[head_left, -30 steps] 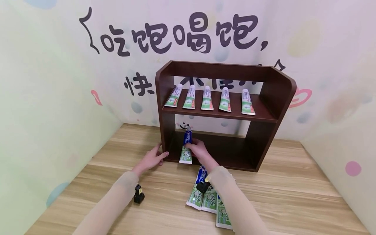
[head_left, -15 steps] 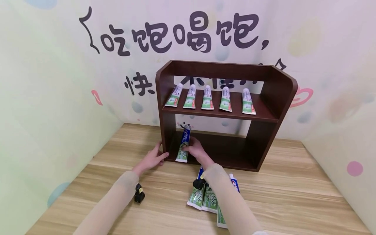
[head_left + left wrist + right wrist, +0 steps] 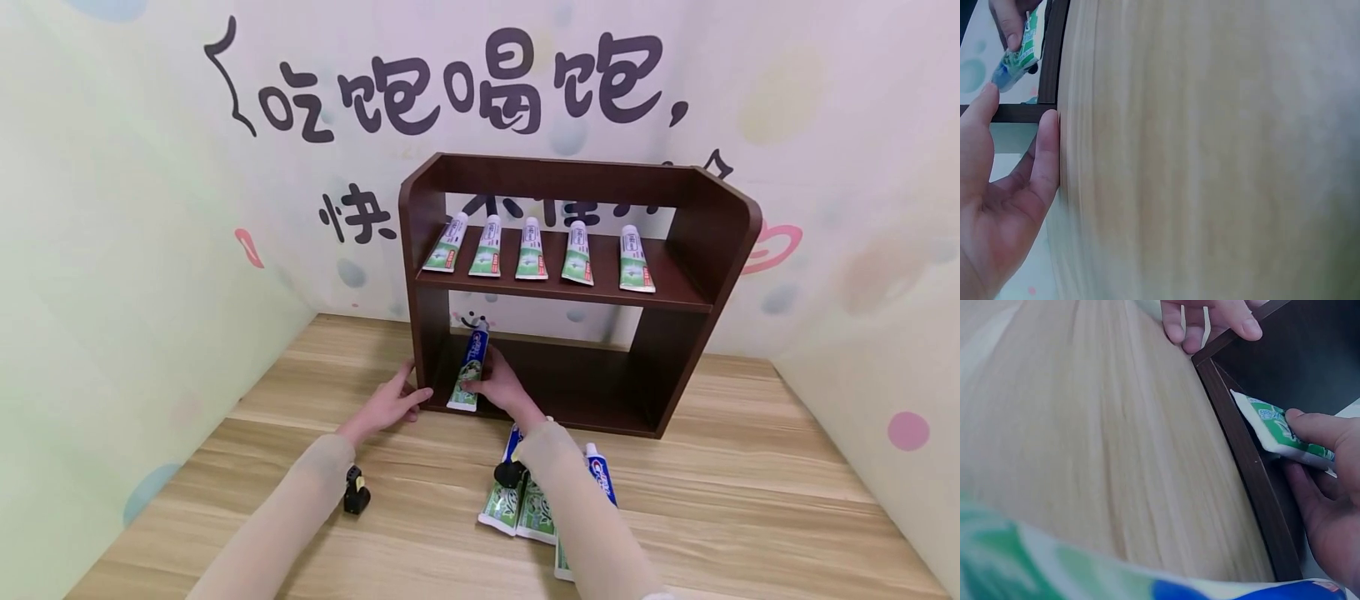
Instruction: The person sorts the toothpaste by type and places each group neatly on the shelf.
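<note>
My right hand (image 3: 502, 385) holds a blue and green toothpaste tube (image 3: 472, 367), thumb on its face and fingers beneath. The tube lies tilted, cap to the back, inside the lower compartment of a dark brown shelf (image 3: 555, 296), near its left side panel. In the right wrist view, the tube's flat end (image 3: 1260, 422) is just behind the shelf's front edge. My left hand (image 3: 386, 406) grips the front lower left corner of the shelf, thumb on the inner side and fingers outside, as the left wrist view shows.
Several white and green toothpaste tubes (image 3: 531, 250) lie in a row on the upper shelf. More blue and green tubes (image 3: 536, 512) lie on the wooden table (image 3: 712, 517), partly under my right forearm. A patterned wall (image 3: 135, 250) encloses the back and sides.
My right hand has moved the toothpaste tube slightly left and lowered it into the lower compartment, turning it a little. The left hand has stayed at the shelf corner.
</note>
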The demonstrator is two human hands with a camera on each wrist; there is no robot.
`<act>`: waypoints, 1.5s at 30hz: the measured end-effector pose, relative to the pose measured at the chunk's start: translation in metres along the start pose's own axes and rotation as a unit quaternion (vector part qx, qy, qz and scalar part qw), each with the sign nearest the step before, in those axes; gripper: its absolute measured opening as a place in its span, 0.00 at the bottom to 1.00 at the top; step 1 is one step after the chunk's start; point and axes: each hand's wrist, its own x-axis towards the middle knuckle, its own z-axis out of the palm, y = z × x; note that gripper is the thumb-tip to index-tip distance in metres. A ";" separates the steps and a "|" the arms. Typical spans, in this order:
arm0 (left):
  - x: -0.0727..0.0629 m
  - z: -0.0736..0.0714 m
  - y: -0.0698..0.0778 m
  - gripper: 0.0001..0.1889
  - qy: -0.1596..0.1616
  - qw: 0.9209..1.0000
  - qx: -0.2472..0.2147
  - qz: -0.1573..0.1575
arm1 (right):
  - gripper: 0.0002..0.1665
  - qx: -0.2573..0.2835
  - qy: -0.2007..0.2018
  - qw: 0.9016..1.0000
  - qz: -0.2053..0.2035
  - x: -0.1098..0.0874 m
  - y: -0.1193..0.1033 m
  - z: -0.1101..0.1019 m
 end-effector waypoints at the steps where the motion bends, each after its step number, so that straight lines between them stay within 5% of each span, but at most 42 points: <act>1: 0.000 0.000 0.000 0.43 -0.001 1.000 -0.003 -0.002 | 0.54 -0.001 0.001 1.000 0.003 0.000 0.001 0.000; 16: 0.005 0.002 -0.004 0.35 0.007 1.000 -0.014 0.004 | 0.52 0.008 -0.005 0.999 0.043 -0.003 -0.001 0.004; 31: 0.004 0.001 -0.004 0.33 0.004 1.000 -0.002 0.014 | 0.42 -0.063 0.038 0.997 0.012 -0.007 -0.007 0.013; 36: 0.004 0.001 -0.006 0.34 0.001 1.000 0.002 0.014 | 0.42 -0.061 0.009 0.998 0.025 -0.008 -0.008 0.011; 45: 0.004 0.000 -0.005 0.35 -0.003 1.000 0.003 0.023 | 0.58 -0.016 -0.079 0.995 0.055 -0.005 -0.008 0.000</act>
